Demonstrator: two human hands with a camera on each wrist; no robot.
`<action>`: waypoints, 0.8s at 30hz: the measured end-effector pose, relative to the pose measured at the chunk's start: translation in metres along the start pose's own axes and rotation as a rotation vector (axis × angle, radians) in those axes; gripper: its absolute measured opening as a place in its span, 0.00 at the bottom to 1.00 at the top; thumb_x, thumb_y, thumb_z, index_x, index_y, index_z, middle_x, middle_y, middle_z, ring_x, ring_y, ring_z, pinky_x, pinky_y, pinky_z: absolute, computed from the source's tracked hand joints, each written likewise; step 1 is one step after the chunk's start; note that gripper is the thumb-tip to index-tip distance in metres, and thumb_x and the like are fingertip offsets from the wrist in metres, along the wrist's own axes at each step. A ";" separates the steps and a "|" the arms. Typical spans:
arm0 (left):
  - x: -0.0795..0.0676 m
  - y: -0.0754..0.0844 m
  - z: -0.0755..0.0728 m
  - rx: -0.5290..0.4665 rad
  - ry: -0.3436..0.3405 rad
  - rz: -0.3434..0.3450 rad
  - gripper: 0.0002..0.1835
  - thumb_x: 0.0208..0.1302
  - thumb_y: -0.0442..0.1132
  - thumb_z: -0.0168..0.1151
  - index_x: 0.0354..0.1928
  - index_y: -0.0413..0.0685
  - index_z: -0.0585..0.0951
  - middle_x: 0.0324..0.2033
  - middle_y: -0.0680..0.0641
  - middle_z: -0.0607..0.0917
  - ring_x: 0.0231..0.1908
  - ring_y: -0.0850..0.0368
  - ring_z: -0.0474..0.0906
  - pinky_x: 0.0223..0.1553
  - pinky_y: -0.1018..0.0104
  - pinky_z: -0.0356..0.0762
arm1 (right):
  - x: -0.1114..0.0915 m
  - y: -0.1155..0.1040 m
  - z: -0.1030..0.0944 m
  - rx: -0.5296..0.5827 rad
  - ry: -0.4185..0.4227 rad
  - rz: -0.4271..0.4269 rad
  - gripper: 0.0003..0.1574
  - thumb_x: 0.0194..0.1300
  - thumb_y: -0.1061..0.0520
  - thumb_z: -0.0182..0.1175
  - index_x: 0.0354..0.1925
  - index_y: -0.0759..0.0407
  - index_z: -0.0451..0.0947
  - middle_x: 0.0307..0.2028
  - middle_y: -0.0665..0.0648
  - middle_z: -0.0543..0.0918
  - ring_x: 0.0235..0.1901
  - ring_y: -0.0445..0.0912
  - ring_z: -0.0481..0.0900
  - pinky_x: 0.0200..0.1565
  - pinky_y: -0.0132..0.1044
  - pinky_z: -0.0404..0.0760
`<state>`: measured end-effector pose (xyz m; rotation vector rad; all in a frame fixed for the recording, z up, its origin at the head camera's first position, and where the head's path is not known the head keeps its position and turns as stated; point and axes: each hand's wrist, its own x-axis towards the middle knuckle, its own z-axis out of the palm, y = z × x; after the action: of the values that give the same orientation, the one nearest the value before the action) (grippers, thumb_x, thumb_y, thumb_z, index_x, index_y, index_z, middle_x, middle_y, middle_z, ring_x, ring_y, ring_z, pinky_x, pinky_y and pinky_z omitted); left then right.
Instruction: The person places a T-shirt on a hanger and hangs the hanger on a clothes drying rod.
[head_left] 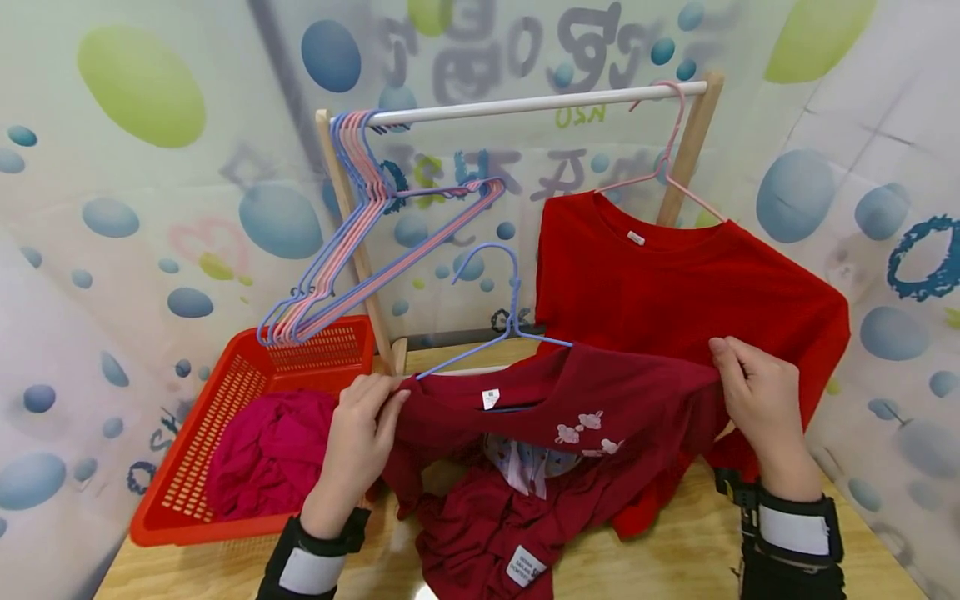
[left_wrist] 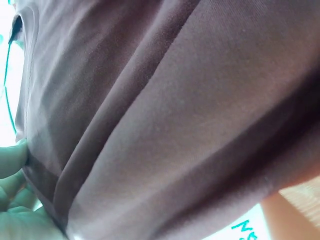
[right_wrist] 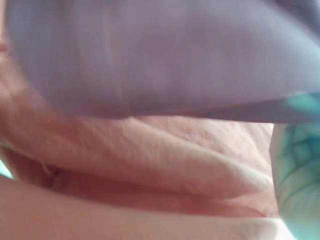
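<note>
A dark red shirt (head_left: 480, 425) with small pale flower shapes on its chest is stretched between both hands. At its left shoulder, beside the neckline, the left hand (head_left: 360, 433) pinches the cloth between thumb and fingers. The right hand (head_left: 757, 400) grips the opposite shoulder. A blue hanger (head_left: 514, 312) stands up out of the neck opening, hook on top; its lower part is hidden inside the shirt. The left wrist view shows fingertips (left_wrist: 12, 160) on the shirt's edge. Cloth fills most of the right wrist view, with part of the palm at its right edge.
Behind, a rack's white rail (head_left: 517, 104) carries several blue and pink hangers (head_left: 367, 225) at its left end. A bright red shirt (head_left: 660, 275) hangs at the right on a pink hanger (head_left: 666, 162). A red basket (head_left: 168, 475) with magenta cloth (head_left: 273, 458) stands on the wooden table (head_left: 645, 567).
</note>
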<state>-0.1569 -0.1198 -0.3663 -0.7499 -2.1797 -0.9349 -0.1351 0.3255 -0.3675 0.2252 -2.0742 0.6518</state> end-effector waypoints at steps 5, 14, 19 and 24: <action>0.000 0.001 0.000 -0.010 0.015 0.005 0.04 0.61 0.30 0.63 0.38 0.42 0.83 0.31 0.52 0.82 0.35 0.59 0.72 0.38 0.58 0.66 | 0.000 0.000 -0.006 -0.131 0.070 0.094 0.31 0.71 0.52 0.54 0.13 0.52 0.56 0.12 0.48 0.53 0.16 0.34 0.46 0.18 0.31 0.46; 0.002 0.003 0.001 -0.010 0.019 0.019 0.02 0.62 0.31 0.62 0.36 0.42 0.82 0.30 0.52 0.81 0.34 0.58 0.71 0.39 0.57 0.65 | -0.001 -0.010 -0.021 -0.326 -0.251 0.188 0.29 0.72 0.48 0.51 0.15 0.53 0.57 0.13 0.50 0.53 0.14 0.46 0.52 0.19 0.39 0.53; 0.003 0.004 0.003 -0.003 0.029 0.058 0.03 0.61 0.30 0.63 0.36 0.43 0.82 0.29 0.52 0.80 0.34 0.58 0.72 0.38 0.57 0.65 | 0.000 -0.022 -0.017 -0.162 -0.309 0.176 0.14 0.71 0.50 0.53 0.33 0.59 0.77 0.26 0.55 0.77 0.28 0.51 0.74 0.33 0.43 0.73; 0.006 0.007 0.006 -0.004 0.029 0.090 0.02 0.61 0.29 0.63 0.35 0.42 0.82 0.26 0.54 0.78 0.32 0.58 0.71 0.37 0.57 0.64 | 0.001 -0.039 -0.004 0.022 -0.347 -0.036 0.16 0.59 0.58 0.67 0.47 0.52 0.82 0.42 0.47 0.82 0.43 0.39 0.74 0.48 0.21 0.66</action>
<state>-0.1582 -0.1097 -0.3623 -0.8243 -2.1016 -0.8998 -0.1169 0.2949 -0.3509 0.4115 -2.3879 0.6495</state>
